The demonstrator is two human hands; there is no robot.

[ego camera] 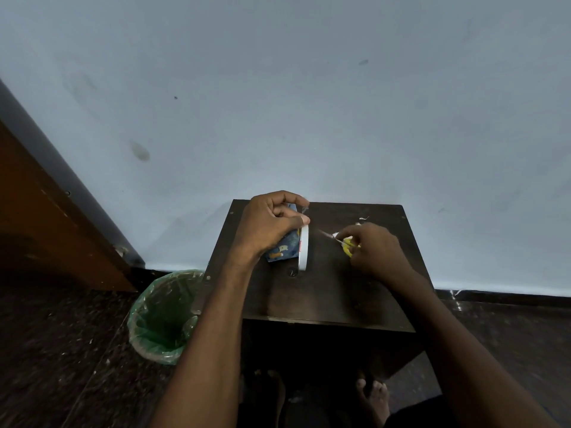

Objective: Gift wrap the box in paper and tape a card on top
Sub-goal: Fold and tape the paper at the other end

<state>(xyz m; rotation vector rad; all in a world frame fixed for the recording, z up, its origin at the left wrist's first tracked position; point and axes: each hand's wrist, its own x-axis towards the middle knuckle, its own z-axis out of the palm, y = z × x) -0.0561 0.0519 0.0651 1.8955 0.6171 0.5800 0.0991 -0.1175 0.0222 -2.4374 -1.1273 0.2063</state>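
On a small dark table [327, 291] lies the box wrapped in blue patterned paper [279, 251], mostly hidden under my left hand [268, 225]. That hand grips a white tape roll [303, 248] standing on edge beside the box, thumb on its top. A short clear strip of tape [306, 208] is pulled up to the fingertips. My right hand [375, 250] is closed on yellow-handled scissors [347, 244]. Their blades point left toward the roll, a little apart from it. No card is visible.
A bin with a green liner [163, 316] stands on the floor at the table's left side. A pale wall rises right behind the table. A brown wooden panel [46, 227] leans at the far left. Bare feet [372, 396] show below the table's front.
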